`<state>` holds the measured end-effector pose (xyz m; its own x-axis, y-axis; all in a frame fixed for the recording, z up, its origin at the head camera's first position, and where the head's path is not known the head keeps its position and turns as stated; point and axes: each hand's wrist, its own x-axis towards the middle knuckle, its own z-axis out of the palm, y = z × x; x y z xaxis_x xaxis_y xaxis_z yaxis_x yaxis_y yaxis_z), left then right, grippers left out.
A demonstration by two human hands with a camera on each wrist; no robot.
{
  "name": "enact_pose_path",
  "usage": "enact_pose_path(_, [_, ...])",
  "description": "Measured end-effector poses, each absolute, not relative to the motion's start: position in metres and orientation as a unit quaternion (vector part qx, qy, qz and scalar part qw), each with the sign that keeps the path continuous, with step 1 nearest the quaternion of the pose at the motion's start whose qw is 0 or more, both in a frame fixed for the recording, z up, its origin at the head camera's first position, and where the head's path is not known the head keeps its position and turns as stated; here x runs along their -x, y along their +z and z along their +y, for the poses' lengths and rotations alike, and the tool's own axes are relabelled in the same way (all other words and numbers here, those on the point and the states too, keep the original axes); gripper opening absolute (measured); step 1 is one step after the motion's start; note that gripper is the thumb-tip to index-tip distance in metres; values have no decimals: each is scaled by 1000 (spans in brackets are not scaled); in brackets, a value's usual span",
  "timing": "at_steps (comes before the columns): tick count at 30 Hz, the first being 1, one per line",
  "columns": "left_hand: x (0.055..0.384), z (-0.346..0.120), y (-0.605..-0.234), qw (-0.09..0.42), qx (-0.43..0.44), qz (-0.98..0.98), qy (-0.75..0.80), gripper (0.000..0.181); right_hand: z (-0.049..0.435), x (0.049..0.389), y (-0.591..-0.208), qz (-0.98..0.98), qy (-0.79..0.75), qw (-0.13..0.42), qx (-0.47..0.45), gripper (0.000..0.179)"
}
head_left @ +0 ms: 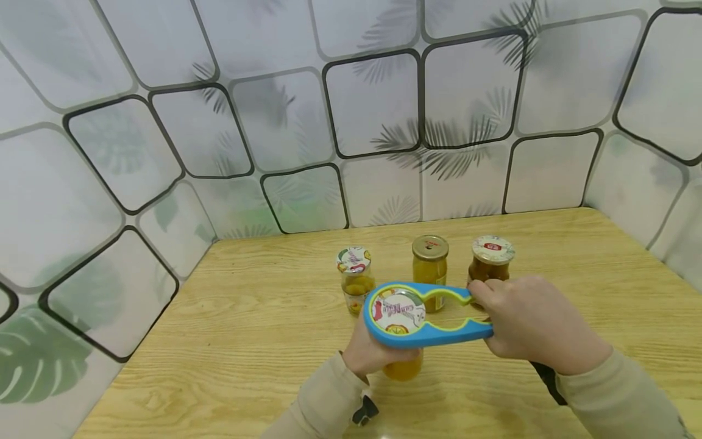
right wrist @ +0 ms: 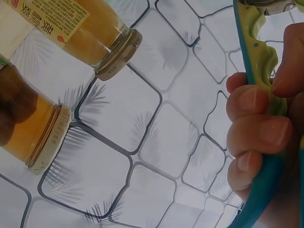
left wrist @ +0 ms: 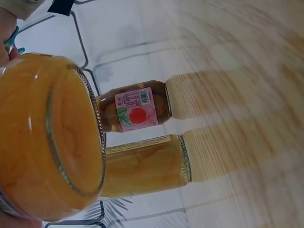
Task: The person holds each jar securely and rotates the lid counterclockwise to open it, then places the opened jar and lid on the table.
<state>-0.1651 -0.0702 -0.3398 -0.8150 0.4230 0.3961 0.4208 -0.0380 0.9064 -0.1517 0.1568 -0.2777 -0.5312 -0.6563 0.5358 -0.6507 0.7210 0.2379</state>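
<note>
The left hand [head_left: 368,349] gripped the orange-fruit glass jar [head_left: 404,369] round its body, just off the wooden table [head_left: 236,341], apparently to steady it. The right hand [head_left: 540,323] was curled round the handle ends of the blue-and-lime jar opener [head_left: 446,336], whose loop encircled the patterned lid [head_left: 399,310], probably for a snug hold. Three other lidded jars [head_left: 430,269] stood beyond, perhaps to leave elbow room

The blue opener [head_left: 450,336] partly hides the left hand [head_left: 370,349]. The right hand [head_left: 537,323] partly hides the right jar [head_left: 489,269]. Writing on the middle lid [head_left: 430,246] is too tiny.
</note>
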Motion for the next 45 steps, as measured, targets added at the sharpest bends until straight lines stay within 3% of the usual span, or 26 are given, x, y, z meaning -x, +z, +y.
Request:
enact_pose_path(10, [168,-72,-342,47,-311,683,659,70,159,151,-275,-872,5,304,-385,32])
enact_pose_path(25, [166,-71,-342,31,-333,677,656,74,162,155,-274,-873,11,295,-389,30])
enact_pose_path(32, [167,-72,-341,70,-318,681,656,75,164,154,-273,-883,13,267,-386,31])
enact_pose_path(45, [167,-74,-342,83,-342,676,647,77,165,154,-273,-885,14,258,-387,34])
